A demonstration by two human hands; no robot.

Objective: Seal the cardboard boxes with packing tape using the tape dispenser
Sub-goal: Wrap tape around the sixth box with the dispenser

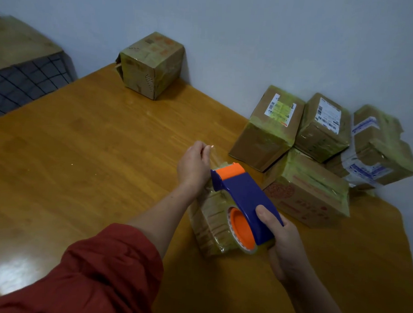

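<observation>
At table (82,151) centre: our box (207,225) lies under the dispenser (244,196).
Left hand (193,166): fingers pinch the tape (212,156) end, stretched up from the dispenser's orange head.
Right hand (285,245): fingers curled round the blue handle.
By the wall: a pile (296,146) of taped boxes at right, a lone box (152,64) further left.
</observation>
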